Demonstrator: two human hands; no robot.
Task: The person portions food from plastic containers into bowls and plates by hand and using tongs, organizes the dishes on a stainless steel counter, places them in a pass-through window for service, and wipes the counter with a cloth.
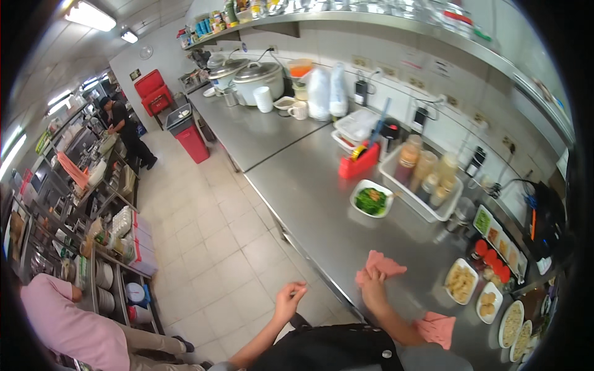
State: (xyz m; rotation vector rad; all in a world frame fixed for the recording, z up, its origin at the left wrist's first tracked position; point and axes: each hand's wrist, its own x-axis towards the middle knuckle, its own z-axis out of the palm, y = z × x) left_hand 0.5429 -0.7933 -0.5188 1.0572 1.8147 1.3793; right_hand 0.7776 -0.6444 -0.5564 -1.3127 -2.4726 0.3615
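My right hand [374, 293] is closed on a pink cloth [385, 266] and presses it against the steel counter [322, 204] near its front edge. A second pink cloth [435, 328] lies crumpled beside my right forearm. Over the floor, off the counter's edge, my left hand [289, 302] hangs with its fingers curled in and nothing visible in them. Farther along the counter stands a white bowl of green leaves [372, 199]. Right of the cloth sits a white dish of pale yellow chunks [461, 281].
A white bin of sauce bottles [421, 179] and a red holder [359, 162] stand toward the wall. Several food dishes [511, 323] line the right. Rice cookers [258, 80] stand far back, past them a red trash bin [190, 139]. One person [74, 315] bends at left shelves; another [124, 127] works farther off.
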